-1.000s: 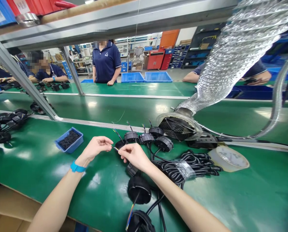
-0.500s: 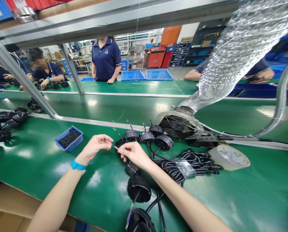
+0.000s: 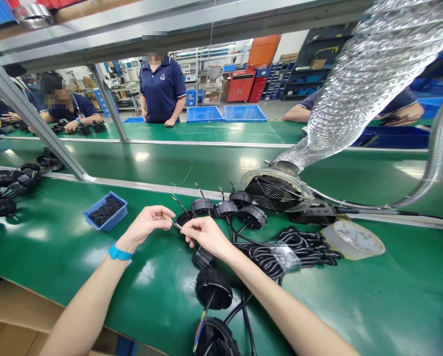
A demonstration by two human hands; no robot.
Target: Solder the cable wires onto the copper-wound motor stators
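Observation:
My right hand pinches thin coloured wires between thumb and fingers. My left hand, with a blue band at the wrist, is closed in a pinch at the wires' other end; whatever sits in its fingertips is too small to make out. Behind and beside my right hand stand several round black caps with cables, some with bare-ended wires sticking up. Closer to me lie a larger black cap and another cap with coloured wires. A blue bin of short black tubes stands left of my left hand.
A taped coil of black cable lies right of my right arm, near a roll of clear tape. A fan with a foil duct stands behind. More black caps lie at left. Co-workers sit and stand across the bench.
Both hands hold almost the same place, pinching at the wires. The view has shifted very slightly.

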